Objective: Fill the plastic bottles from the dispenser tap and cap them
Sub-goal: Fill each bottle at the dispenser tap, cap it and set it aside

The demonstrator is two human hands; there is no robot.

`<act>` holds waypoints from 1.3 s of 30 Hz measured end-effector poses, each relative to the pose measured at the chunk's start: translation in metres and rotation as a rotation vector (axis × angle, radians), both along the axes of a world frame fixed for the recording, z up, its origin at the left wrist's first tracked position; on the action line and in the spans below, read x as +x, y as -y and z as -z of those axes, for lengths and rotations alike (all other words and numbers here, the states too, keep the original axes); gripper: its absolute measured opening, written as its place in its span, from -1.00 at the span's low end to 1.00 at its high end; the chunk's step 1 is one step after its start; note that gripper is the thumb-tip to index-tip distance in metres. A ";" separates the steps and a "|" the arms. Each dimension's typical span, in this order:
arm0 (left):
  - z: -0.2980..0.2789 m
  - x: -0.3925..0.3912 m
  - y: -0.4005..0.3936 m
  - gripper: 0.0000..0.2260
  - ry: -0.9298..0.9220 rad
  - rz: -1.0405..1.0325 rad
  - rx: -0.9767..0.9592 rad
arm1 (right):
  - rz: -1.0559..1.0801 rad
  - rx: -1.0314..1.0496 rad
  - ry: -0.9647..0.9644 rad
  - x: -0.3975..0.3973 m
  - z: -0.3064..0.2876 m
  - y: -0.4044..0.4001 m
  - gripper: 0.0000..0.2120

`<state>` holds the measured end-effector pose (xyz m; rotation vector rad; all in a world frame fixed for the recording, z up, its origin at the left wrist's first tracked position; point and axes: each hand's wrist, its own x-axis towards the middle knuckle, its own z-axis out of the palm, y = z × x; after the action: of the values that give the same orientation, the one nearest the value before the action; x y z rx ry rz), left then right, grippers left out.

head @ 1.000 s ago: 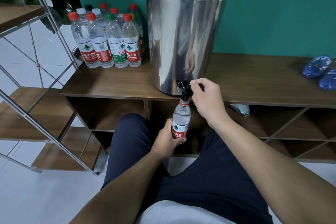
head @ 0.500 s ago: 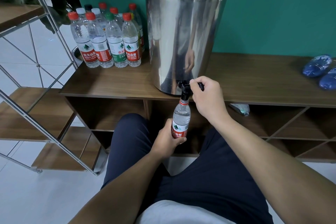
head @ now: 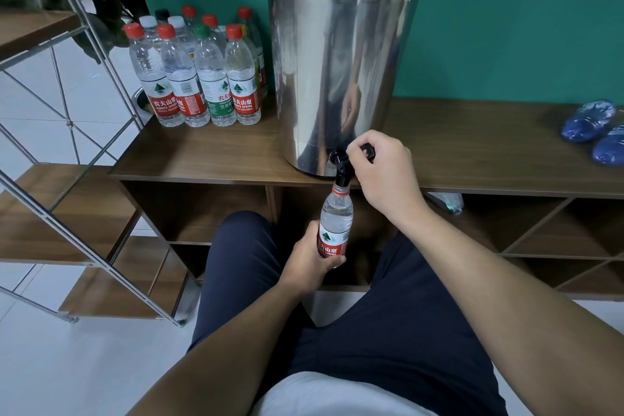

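left hand (head: 312, 265) wrapped round the lower half of an uncapped plastic bottle (head: 335, 224), grip clamped on the red label, holding it upright below the surface edge. bottle mouth sits right under the black tap (head: 342, 167) spout, touching or nearly so; cannot tell which. clear water reaches up into the bottle's shoulder. right hand (head: 385, 172) curled over the tap lever (head: 368, 150), fingers closed on it. steel dispenser (head: 341, 78) with black lid stands at the front of the wooden surface (head: 209, 155). cluster of capped bottles (head: 199, 74) to its left, caps red, green, white. blue bundles (head: 594, 132) far right.
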<state>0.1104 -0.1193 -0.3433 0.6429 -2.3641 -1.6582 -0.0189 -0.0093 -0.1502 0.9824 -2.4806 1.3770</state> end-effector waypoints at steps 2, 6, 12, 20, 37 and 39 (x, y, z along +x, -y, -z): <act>-0.001 0.000 0.000 -0.41 0.003 0.007 0.002 | -0.059 -0.010 0.014 0.000 -0.002 -0.003 -0.88; -0.001 0.000 -0.001 -0.41 0.004 0.006 0.003 | -0.152 0.111 -0.122 0.002 -0.007 -0.003 -0.91; 0.001 -0.001 0.000 -0.40 0.006 0.014 0.010 | -0.182 -0.055 0.041 0.002 -0.005 -0.013 -0.75; 0.007 -0.004 0.000 -0.40 0.036 0.023 -0.006 | 0.082 0.083 -0.061 -0.049 0.046 -0.036 -0.95; 0.007 -0.001 -0.002 -0.36 0.059 0.092 -0.066 | 0.087 0.490 -0.056 -0.089 0.077 -0.035 -0.75; 0.007 -0.001 -0.002 -0.37 0.070 0.098 -0.072 | 0.091 0.452 -0.051 -0.084 0.075 -0.039 -0.80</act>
<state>0.1095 -0.1174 -0.3505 0.5907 -2.5301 -1.6056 -0.1033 0.0293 -0.2252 0.9443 -2.8180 0.7660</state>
